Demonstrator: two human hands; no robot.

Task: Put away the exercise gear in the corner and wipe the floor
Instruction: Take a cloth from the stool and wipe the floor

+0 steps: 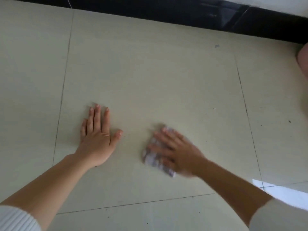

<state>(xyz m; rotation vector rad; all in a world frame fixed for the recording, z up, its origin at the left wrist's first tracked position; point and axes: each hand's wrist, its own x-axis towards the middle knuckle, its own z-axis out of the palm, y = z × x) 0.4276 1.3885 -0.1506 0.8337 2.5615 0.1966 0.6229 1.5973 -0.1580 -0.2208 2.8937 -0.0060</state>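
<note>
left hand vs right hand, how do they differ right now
The left hand lies flat on the bare floor; the right hand presses flat on a crumpled cloth. The left hand's fingers point straight ahead, while the right hand's slant toward the left. The left hand looks sharp, the right hand blurred. Both are open, with straight fingers and palms down.

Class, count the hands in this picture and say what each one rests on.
2. The left hand lies flat on the bare floor, left of centre. The right hand presses a crumpled cloth to the floor beside it. No other hand shows.
</note>
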